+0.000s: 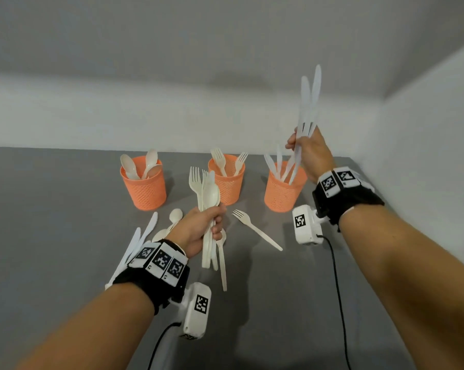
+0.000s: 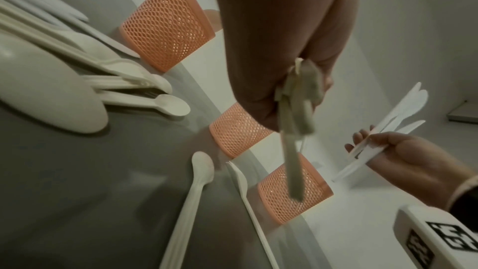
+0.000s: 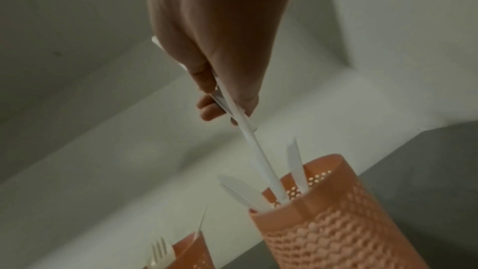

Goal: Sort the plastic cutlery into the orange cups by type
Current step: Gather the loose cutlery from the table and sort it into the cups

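Note:
Three orange mesh cups stand in a row: the left cup (image 1: 144,186) holds spoons, the middle cup (image 1: 227,180) forks, the right cup (image 1: 283,190) knives. My right hand (image 1: 307,150) grips a bunch of white knives (image 1: 309,100) above the right cup (image 3: 333,218), handle ends dipping into its mouth. My left hand (image 1: 201,228) holds an upright bundle of cream forks and spoons (image 1: 205,190) in front of the middle cup. The same bundle (image 2: 297,109) shows blurred in the left wrist view.
Loose on the grey table (image 1: 52,222): a fork (image 1: 256,229) right of my left hand, white knives (image 1: 142,233) and spoons (image 1: 172,220) to its left, another spoon (image 1: 222,263) under the bundle. White walls close the back and right side.

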`<state>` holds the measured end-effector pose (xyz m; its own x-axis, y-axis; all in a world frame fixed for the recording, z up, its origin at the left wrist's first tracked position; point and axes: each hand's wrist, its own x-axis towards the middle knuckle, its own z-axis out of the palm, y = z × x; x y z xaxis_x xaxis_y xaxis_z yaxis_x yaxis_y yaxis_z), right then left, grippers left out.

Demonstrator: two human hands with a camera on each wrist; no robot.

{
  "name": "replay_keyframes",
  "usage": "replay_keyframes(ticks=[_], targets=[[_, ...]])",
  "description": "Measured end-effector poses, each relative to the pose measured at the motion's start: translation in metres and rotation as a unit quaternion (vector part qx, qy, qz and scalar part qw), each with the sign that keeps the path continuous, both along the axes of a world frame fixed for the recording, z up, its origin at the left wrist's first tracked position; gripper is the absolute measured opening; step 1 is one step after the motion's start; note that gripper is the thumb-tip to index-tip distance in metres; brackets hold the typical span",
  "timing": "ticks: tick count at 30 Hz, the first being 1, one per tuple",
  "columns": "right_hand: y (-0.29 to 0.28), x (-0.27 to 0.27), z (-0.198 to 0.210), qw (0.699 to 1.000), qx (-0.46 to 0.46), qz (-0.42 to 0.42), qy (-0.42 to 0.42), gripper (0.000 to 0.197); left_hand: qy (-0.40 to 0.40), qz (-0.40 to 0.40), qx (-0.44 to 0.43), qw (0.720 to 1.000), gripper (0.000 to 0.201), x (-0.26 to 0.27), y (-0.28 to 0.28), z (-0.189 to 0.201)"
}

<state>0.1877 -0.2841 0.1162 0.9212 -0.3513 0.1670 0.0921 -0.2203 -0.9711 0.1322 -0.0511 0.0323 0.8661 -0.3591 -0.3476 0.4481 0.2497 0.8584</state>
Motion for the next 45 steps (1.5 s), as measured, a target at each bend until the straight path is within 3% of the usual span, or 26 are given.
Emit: replay_keyframes(ticks=[6, 9, 13, 15, 17, 21, 26, 28, 33, 38, 40, 42, 45], targets=[[-0.014, 0.034, -0.038, 0.995, -0.052, 0.011, 0.088, 0.023, -0.001, -0.011, -0.027, 1.000, 0.011, 0.000, -0.001, 0.005], [-0.015, 0.035, -0.051, 0.988, -0.092, 0.015, 0.124, 0.037, 0.006, -0.007, -0.057, 0.998, 0.008, 0.002, 0.001, 0.004], [-0.006, 0.029, -0.043, 0.984, -0.176, -0.006, 0.002, 0.048, -0.007, -0.012, -0.045, 0.999, 0.013, 0.006, 0.000, 0.000], [0.010, 0.021, -0.035, 0.977, -0.196, -0.006, -0.084, 0.039, 0.008, -0.011, -0.069, 0.998, 0.009, 0.008, -0.002, 0.001], [0.032, 0.009, -0.030, 0.975, -0.189, 0.055, -0.105, 0.025, 0.037, 0.000, -0.111, 0.993, 0.013, 0.011, -0.005, 0.002], [0.075, -0.018, -0.040, 0.945, -0.205, 0.250, 0.050, 0.010, 0.052, -0.023, -0.146, 0.988, 0.020, 0.015, -0.006, 0.002], [0.097, -0.026, -0.055, 0.938, -0.119, 0.300, 0.125, 0.016, 0.064, -0.021, -0.157, 0.985, 0.041, 0.018, 0.004, -0.003], [0.102, -0.025, -0.055, 0.942, -0.074, 0.297, 0.141, 0.024, 0.056, -0.026, -0.159, 0.985, 0.042, 0.019, 0.012, -0.003], [0.118, -0.032, -0.057, 0.951, -0.069, 0.283, 0.104, 0.036, 0.057, -0.072, -0.123, 0.988, 0.038, 0.025, 0.029, 0.004], [0.133, -0.035, -0.058, 0.982, -0.022, 0.159, 0.099, 0.065, 0.046, -0.099, -0.082, 0.991, 0.038, 0.026, 0.034, 0.005], [0.132, -0.036, -0.055, 0.985, 0.005, 0.134, 0.106, 0.054, 0.039, -0.096, -0.085, 0.991, 0.035, 0.027, 0.033, 0.007], [0.122, -0.035, -0.044, 0.989, -0.014, 0.107, 0.100, 0.029, 0.033, -0.076, -0.092, 0.992, 0.023, 0.029, 0.031, 0.008], [0.089, -0.022, -0.017, 0.998, -0.063, 0.017, 0.018, 0.017, 0.021, -0.076, -0.074, 0.994, 0.014, 0.033, 0.030, 0.008]])
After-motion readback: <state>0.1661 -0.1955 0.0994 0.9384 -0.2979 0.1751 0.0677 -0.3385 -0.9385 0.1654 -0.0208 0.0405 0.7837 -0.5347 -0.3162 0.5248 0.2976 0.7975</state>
